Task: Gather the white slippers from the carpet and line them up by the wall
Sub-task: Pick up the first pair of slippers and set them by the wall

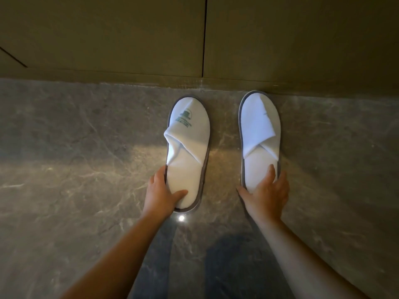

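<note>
Two white slippers with grey edging lie side by side on the floor, toes pointing at the wall. The left slipper [190, 134] carries a green logo, and its toe stops a little short of the wall. The right slipper [258, 126] has its toe close against the wall's base. My left hand [160, 192] grips the left slipper's heel, thumb on the insole and fingers along its left edge. My right hand [266, 193] holds the right slipper's heel, fingers laid over the insole.
The wall [129, 39] is olive-tan panelling with a vertical seam above the slippers. The grey-brown marble floor [75, 147] is glossy and reflects a small bright light just below the left slipper. No carpet shows in this view.
</note>
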Demonstrator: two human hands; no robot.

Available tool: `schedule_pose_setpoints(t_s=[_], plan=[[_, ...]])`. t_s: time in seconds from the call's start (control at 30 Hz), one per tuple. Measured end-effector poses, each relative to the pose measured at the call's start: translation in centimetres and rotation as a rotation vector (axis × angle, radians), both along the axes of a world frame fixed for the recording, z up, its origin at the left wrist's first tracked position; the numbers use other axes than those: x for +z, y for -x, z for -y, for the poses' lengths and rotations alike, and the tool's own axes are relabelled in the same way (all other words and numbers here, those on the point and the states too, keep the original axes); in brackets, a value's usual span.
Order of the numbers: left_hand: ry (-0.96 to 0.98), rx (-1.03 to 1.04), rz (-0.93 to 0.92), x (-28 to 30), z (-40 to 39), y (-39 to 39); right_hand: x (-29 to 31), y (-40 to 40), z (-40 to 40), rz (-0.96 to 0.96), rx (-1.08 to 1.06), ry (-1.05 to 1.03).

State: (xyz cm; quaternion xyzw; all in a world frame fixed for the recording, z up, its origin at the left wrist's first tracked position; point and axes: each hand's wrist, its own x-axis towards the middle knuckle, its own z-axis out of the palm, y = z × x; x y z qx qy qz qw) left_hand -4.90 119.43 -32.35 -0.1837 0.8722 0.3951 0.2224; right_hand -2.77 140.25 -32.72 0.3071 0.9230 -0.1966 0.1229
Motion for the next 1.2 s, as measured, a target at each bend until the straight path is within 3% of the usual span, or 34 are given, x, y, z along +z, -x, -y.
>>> schedule_pose_setpoints(t_s=[0.37, 0.6, 0.97, 1.1, 1.2], plan=[[0.327, -0.181, 0.033, -0.4, -3.1, -0.2, 0.1, 0.1, -1.4, -0.048, -0.037, 0.116], [0.324, -0.253, 0.005, -0.5, -6.0, -0.3, 0.4, -1.5, -3.6, -0.097, -0.154, 0.138], [0.352, -0.256, -0.021, -0.2, -7.8, 1.4, 0.6, -1.7, -3.9, -0.122, -0.114, 0.158], [0.432, -0.409, -0.128, 0.3, -8.2, 0.9, 1.2, -2.1, -4.6, -0.134, -0.099, 0.195], [0.357, -0.56, -0.257, 0.3, -10.9, 0.0, 1.7, -3.1, -6.5, -0.163, -0.13, 0.198]])
